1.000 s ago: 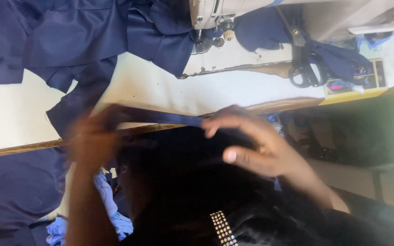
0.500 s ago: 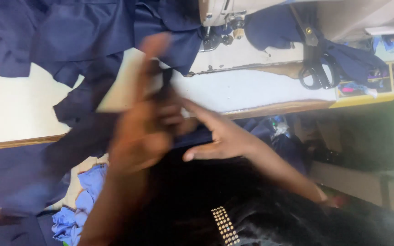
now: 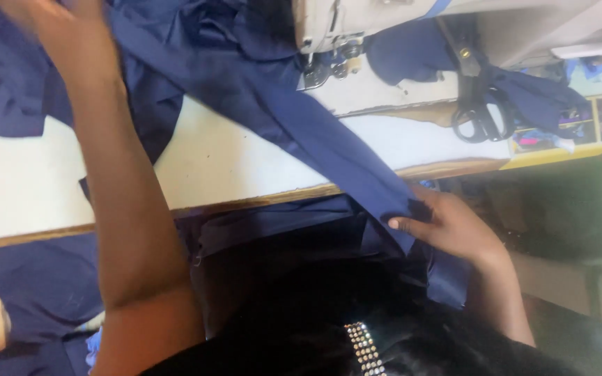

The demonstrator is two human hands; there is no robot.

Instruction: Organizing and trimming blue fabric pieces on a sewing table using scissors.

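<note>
Stretched out since half a second ago, a long navy fabric strip (image 3: 301,132) now runs diagonally across the white surface (image 3: 231,167), where before it was bunched between both hands near the edge. At its far end the left hand (image 3: 64,35), blurred, has reached to the upper left corner; whether its fingers close on the cloth cannot be told. At its near end, below the surface edge, the right hand (image 3: 447,226) pinches the strip. Black scissors (image 3: 479,115) lie beside the sewing machine (image 3: 343,35)

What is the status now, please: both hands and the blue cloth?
Left hand up on navy strip. Right hand pinches its near end, below table edge. Sewing machine and scissors beside.
</note>
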